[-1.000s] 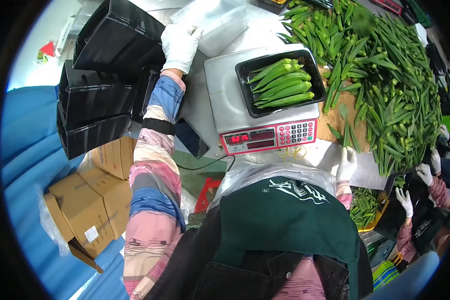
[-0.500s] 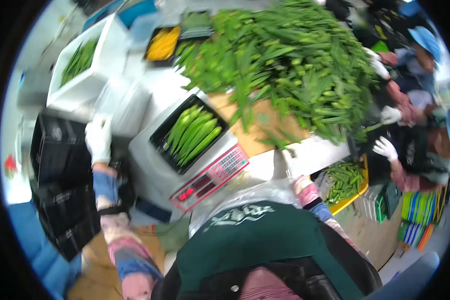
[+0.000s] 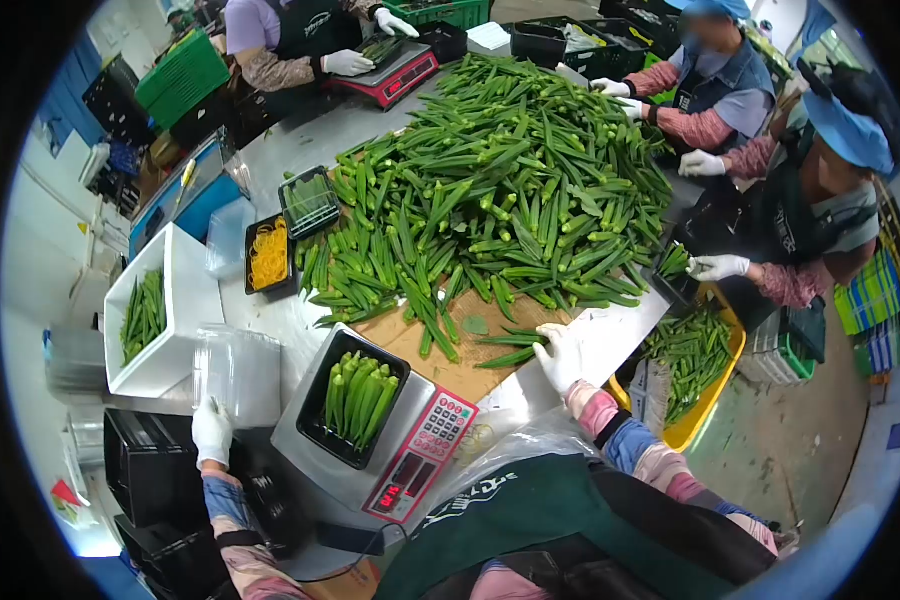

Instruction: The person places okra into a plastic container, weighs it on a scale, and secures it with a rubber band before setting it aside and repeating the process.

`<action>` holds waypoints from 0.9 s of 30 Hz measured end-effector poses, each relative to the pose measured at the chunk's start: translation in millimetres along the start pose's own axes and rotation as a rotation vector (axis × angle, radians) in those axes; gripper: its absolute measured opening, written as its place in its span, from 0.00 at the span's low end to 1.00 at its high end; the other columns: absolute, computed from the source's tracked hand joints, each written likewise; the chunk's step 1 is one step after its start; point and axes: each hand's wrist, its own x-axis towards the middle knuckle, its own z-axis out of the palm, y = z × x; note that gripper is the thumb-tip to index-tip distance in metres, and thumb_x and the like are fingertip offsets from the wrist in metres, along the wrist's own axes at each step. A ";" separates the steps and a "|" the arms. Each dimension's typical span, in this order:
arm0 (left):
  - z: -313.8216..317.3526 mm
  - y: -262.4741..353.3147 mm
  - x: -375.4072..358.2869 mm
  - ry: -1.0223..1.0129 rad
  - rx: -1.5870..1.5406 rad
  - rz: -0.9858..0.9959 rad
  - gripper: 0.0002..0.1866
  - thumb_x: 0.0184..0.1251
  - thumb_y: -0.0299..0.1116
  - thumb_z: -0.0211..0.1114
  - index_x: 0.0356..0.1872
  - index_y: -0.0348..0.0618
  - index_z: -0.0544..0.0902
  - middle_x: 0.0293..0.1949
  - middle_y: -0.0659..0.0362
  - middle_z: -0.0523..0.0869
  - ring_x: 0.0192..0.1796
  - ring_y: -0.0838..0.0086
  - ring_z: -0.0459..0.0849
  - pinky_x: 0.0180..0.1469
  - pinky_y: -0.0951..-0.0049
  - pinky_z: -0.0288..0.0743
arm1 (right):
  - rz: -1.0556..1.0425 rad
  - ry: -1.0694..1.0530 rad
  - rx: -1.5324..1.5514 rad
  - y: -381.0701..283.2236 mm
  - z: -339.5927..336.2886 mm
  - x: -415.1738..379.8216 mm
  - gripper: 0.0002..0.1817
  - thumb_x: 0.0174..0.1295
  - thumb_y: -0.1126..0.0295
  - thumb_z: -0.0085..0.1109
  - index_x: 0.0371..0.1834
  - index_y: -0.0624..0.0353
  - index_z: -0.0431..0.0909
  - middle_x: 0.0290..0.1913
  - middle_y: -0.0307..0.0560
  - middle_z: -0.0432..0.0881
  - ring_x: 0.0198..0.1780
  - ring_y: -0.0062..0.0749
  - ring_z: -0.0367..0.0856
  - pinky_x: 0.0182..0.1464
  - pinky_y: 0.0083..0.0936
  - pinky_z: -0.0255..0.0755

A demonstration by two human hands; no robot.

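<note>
My left hand [image 3: 212, 434], in a white glove, is at the near-left corner of a stack of clear plastic lids [image 3: 238, 375], its fingers closed on the edge. My right hand [image 3: 562, 360], also gloved, is at the cardboard's right side with fingers and thumb closed around the ends of a few okra pods [image 3: 510, 348]; the exact grip is partly hidden. Between my hands, a black tray [image 3: 310, 420] of neatly lined-up okra [image 3: 358, 398] sits on a scale [image 3: 425, 450] with a red-edged panel and lit digits. A large okra heap [image 3: 500, 190] lies beyond the cardboard [image 3: 390, 325].
A white foam box [image 3: 192, 290] with okra stands at left, near a black tray of yellow bands [image 3: 268, 255]. Black trays [image 3: 150, 465] are stacked below it. A yellow crate [image 3: 735, 345] of okra is at right. Co-workers sit across and to the right; one handles another scale [image 3: 395, 80].
My view has shifted, showing more of the far table. The left hand remains at the lids. My right hand has reached forward to the loose okra on the cardboard.
</note>
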 end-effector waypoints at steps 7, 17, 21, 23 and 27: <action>43.7 -37.5 10.5 0.068 -0.408 -0.162 0.09 0.73 0.31 0.62 0.47 0.38 0.79 0.37 0.41 0.87 0.42 0.45 0.87 0.44 0.52 0.79 | -0.008 0.016 0.013 -10.0 -1.1 -1.6 0.16 0.58 0.75 0.66 0.51 0.57 0.82 0.55 0.47 0.82 0.58 0.46 0.78 0.64 0.38 0.70; 20.5 2.4 -9.5 0.340 0.052 0.120 0.07 0.69 0.31 0.65 0.43 0.43 0.80 0.41 0.48 0.87 0.44 0.49 0.86 0.46 0.51 0.77 | -0.032 0.053 0.041 -17.9 -4.3 -4.8 0.14 0.59 0.76 0.65 0.49 0.57 0.83 0.53 0.47 0.83 0.57 0.46 0.79 0.63 0.38 0.71; 25.4 5.8 -16.4 0.444 -0.083 -0.037 0.07 0.74 0.33 0.61 0.42 0.41 0.79 0.41 0.46 0.85 0.45 0.48 0.84 0.47 0.50 0.75 | -0.044 0.081 0.073 -15.0 -4.4 -8.3 0.13 0.60 0.77 0.65 0.48 0.57 0.83 0.53 0.48 0.83 0.57 0.46 0.79 0.62 0.37 0.72; 16.0 4.8 -24.0 0.463 -0.171 -0.151 0.08 0.76 0.34 0.58 0.43 0.39 0.78 0.41 0.45 0.85 0.44 0.48 0.84 0.47 0.51 0.75 | -0.059 0.087 0.080 -12.4 -3.3 -8.4 0.13 0.60 0.77 0.65 0.49 0.56 0.83 0.53 0.48 0.83 0.57 0.46 0.79 0.62 0.37 0.73; -29.2 17.1 -41.8 0.830 -0.537 -0.097 0.14 0.81 0.35 0.59 0.53 0.33 0.81 0.46 0.53 0.86 0.46 0.67 0.85 0.50 0.63 0.79 | -0.106 0.113 0.097 -29.5 -7.7 4.6 0.14 0.60 0.77 0.65 0.50 0.55 0.84 0.54 0.47 0.83 0.56 0.46 0.79 0.62 0.38 0.72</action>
